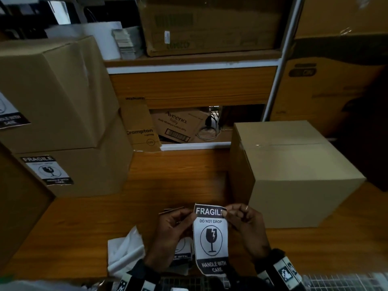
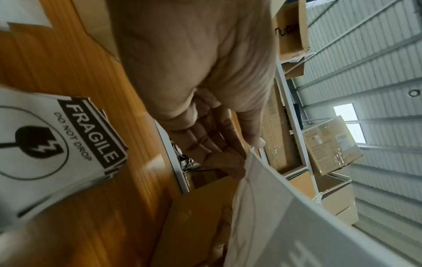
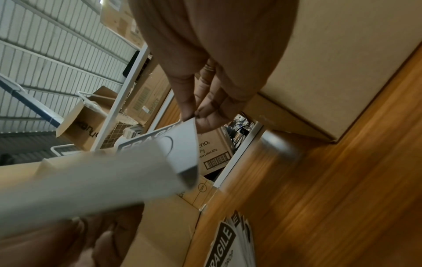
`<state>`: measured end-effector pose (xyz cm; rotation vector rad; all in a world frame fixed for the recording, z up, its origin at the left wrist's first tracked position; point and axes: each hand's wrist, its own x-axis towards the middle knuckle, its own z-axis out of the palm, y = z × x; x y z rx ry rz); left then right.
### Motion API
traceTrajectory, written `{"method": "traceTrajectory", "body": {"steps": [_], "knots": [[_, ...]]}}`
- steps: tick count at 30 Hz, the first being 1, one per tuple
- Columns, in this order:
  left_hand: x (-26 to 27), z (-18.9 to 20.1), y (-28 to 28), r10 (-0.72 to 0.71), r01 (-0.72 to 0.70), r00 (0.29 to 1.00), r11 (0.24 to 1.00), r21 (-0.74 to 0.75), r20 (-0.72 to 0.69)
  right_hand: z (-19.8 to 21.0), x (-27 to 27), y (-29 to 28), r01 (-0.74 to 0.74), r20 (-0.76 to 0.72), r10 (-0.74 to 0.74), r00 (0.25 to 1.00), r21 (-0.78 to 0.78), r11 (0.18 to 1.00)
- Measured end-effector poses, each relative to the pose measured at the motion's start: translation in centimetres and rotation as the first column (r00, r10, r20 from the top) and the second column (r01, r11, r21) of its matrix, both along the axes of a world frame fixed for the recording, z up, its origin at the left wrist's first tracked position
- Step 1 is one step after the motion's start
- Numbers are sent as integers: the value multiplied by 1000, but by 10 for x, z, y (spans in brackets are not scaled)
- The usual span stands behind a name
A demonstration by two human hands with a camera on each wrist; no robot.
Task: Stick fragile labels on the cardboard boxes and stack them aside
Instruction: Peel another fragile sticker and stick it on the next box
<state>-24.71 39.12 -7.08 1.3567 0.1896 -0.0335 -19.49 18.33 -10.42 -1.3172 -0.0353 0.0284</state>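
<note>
While both hands hold it above the near edge of the wooden tabletop [image 1: 88,232], a fragile label [image 1: 211,238] hangs upright and faces the head camera. The left hand [image 1: 171,232] pinches its upper left corner and the right hand [image 1: 244,223] pinches its upper right corner, fingers curled. Beneath the left hand lies a stack of labels [image 1: 182,252] on the tabletop, beside some crumpled white paper [image 1: 123,248]. To the right, just beyond the hands, stands a plain cardboard box [image 1: 294,171] with a taped top. At the left, two labelled boxes [image 1: 69,131] are stacked one on the other, each showing a fragile sticker on its near face. Behind them all rises a shelf [image 1: 193,59] crowded with more cartons.

From the left wrist, the left hand's fingertips [image 2: 237,169] and thumb close on the edge of the held label's white back [image 2: 274,207]. The stack of labels [image 2: 68,144] lies on the tabletop at the left of this view.

From the right wrist, the right hand's fingertips [image 3: 205,121] pinch the label's corner [image 3: 180,144], and the sheet curls away toward the camera. The plain box [image 3: 342,63] stands close behind the hand, and the stack of labels [image 3: 228,242] shows at the bottom edge on the tabletop.
</note>
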Motion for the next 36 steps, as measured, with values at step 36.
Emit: {"method": "traceTrajectory", "body": {"steps": [36], "knots": [[-6, 10, -26, 154, -166, 983, 979, 115, 101, 2, 3, -17, -112, 11, 112, 994, 18, 994]]}}
